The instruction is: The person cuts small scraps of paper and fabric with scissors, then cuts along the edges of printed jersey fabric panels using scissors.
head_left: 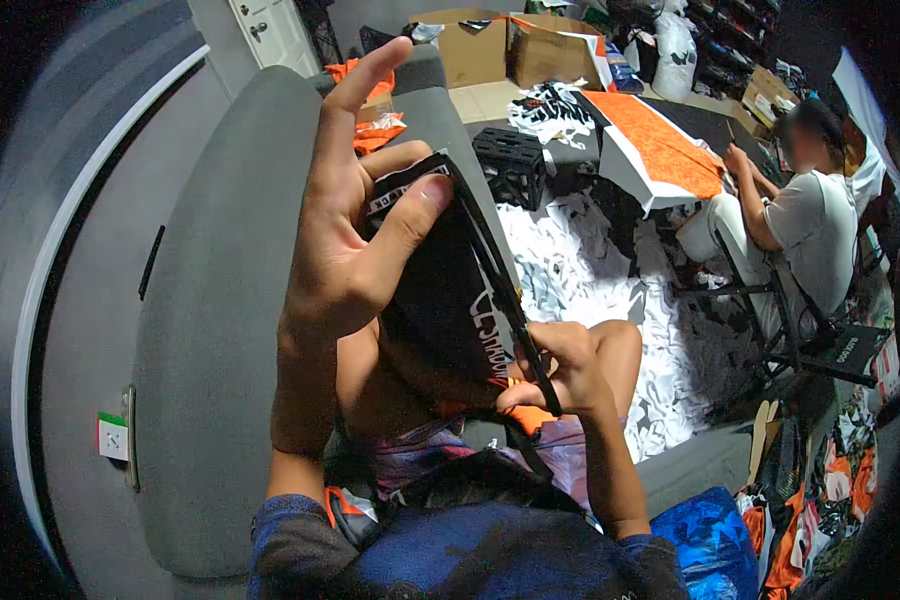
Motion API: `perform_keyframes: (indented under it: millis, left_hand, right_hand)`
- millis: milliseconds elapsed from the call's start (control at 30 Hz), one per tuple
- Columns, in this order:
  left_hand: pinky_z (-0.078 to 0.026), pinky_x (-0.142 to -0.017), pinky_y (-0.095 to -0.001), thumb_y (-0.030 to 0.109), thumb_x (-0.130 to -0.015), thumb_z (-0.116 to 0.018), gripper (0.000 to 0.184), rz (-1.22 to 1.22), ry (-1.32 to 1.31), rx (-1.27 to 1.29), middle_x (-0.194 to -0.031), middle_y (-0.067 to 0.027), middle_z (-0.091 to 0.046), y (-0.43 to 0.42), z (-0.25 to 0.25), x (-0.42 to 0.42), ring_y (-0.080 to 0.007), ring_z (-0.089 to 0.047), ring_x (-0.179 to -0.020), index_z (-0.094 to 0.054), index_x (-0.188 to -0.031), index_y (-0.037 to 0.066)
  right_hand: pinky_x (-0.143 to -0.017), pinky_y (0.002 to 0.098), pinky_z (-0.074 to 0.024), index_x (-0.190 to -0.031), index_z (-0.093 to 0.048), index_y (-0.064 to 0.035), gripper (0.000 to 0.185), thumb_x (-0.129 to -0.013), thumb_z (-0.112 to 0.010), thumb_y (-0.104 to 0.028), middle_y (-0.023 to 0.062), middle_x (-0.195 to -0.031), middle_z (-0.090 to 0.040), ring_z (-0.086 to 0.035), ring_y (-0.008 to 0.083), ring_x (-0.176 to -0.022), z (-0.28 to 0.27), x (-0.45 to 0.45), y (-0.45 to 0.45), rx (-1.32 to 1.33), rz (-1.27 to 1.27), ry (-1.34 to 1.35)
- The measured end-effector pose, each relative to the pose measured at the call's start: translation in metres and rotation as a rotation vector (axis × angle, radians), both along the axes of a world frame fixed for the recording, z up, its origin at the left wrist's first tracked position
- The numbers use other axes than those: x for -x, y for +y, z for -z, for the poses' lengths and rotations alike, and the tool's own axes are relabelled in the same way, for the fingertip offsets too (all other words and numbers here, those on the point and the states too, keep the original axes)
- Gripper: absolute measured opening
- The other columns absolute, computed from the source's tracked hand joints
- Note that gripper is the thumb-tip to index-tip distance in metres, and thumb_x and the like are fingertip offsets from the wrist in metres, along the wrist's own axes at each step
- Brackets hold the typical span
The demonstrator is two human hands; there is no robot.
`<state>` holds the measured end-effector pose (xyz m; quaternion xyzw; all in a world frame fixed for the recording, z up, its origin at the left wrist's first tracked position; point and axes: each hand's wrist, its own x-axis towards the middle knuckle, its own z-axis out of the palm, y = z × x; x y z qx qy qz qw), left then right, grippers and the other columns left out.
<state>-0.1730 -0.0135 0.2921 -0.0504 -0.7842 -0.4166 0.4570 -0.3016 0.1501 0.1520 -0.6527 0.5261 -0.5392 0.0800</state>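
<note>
Two hands, bare: both engaged, one garment-like piece between them.
Left hand [345, 250]: the higher of the pair; thumb pressed on the cloth's upper corner against curled fingers, index finger extended upward, free.
Right hand [570, 370]: lower, closer to the lap; thumb and fingers pinched at the bottom end of the edge.
Black printed cloth [425, 300]: suspended between the hands, its body sloping toward the lap; white lettering, part legible, beside the edge; a label-like band under the left thumb.
Dark edge strip [505, 285]: runs slantwise from one grip to the other, nearly straight.
Handling, judged: even tension from both ends should hold the strip straight; a light pinch at the extreme corners should avoid stretching the cloth or creasing the print.
Orange cloth [528, 415]: just below the right hand, at the lap.
Grey sofa [205, 330]: left of the left hand.
White fabric scraps [580, 260]: spread on the floor beyond the right hand.
Black stool [508, 165]: beyond both hands, slatted top.
Tabletop [705, 118]: dark, far off to the right-hand side, bearing an orange panel [660, 140]; one seated co-worker [820, 220] alongside.
Blue plastic bag [705, 545]: near side, right of the right forearm.
</note>
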Motion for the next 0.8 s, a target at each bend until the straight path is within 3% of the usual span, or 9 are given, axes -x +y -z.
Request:
perform_keyframes:
  millis: [333,467,567,733,800]
  left_hand:
    - [-0.046,-0.084,-0.0264,-0.001,-0.079,-0.054,0.066,0.080,-0.007,-0.095,-0.129,-0.0127,-0.045,0.0073,-0.0043,-0.0020,-0.0146,-0.059,-0.094,-0.028,-0.140,0.006]
    - [-0.046,-0.085,-0.0268,-0.001,-0.079,-0.054,0.067,0.112,-0.084,-0.175,-0.134,-0.0141,-0.042,0.0091,-0.0067,-0.0053,-0.0150,-0.059,-0.095,-0.029,-0.140,0.006]
    - [-0.046,-0.086,-0.0266,-0.002,-0.078,-0.055,0.068,-0.026,-0.036,0.041,-0.139,-0.0154,-0.037,0.0030,-0.0046,-0.0024,-0.0159,-0.060,-0.094,-0.028,-0.140,0.005]
    - [-0.046,-0.088,-0.0269,-0.003,-0.077,-0.055,0.069,0.035,-0.043,-0.025,-0.143,-0.0154,-0.033,0.0037,-0.0012,-0.0006,-0.0177,-0.061,-0.096,-0.027,-0.140,0.005]
    - [-0.046,-0.083,-0.0239,0.003,-0.077,-0.054,0.072,0.048,-0.052,-0.023,-0.146,-0.0119,-0.029,0.0061,-0.0011,0.0000,-0.0141,-0.061,-0.095,-0.023,-0.142,0.002]
  right_hand:
    - [-0.045,0.0328,-0.0331,-0.065,-0.046,-0.0022,0.054,-0.058,-0.085,-0.039,0.0110,-0.054,-0.042,-0.042,0.0278,-0.046,0.0058,0.0005,0.0003,0.000,-0.004,-0.012]
    - [-0.044,0.0326,-0.0325,-0.064,-0.045,-0.0024,0.056,-0.057,-0.085,-0.041,0.0109,-0.054,-0.042,-0.041,0.0273,-0.046,0.0034,0.0014,0.0006,0.017,-0.026,-0.019]
    - [-0.044,0.0325,-0.0320,-0.064,-0.045,-0.0025,0.057,-0.056,-0.086,-0.042,0.0111,-0.054,-0.041,-0.040,0.0271,-0.046,0.0033,0.0024,-0.0002,0.020,-0.037,-0.017]
    - [-0.044,0.0323,-0.0314,-0.063,-0.043,-0.0023,0.059,-0.055,-0.086,-0.043,0.0119,-0.054,-0.040,-0.038,0.0269,-0.046,0.0060,0.0039,-0.0020,0.020,-0.019,-0.001]
    - [-0.044,0.0323,-0.0314,-0.063,-0.043,-0.0021,0.060,-0.055,-0.086,-0.043,0.0121,-0.054,-0.040,-0.037,0.0268,-0.046,0.0052,0.0034,-0.0020,0.021,-0.013,-0.002]
